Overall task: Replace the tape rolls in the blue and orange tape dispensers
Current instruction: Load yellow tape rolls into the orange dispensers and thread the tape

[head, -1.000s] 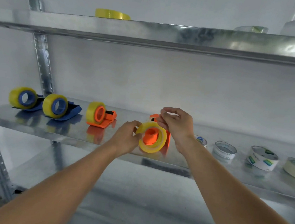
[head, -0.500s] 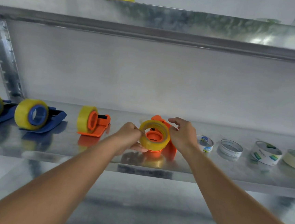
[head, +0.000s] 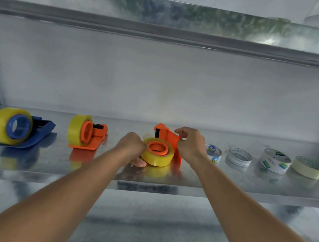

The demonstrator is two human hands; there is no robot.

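Both bare forearms reach forward and up from the bottom corners, converging over the middle of the shelf near its front edge. The left hand is curled into a loose fist – knuckles up, fingertips tucked underneath. The right hand sits a little higher, wrist bent – fingers curled, thumb and forefinger pinched together. The hands are near each other, not touching

Both hands on orange dispenser
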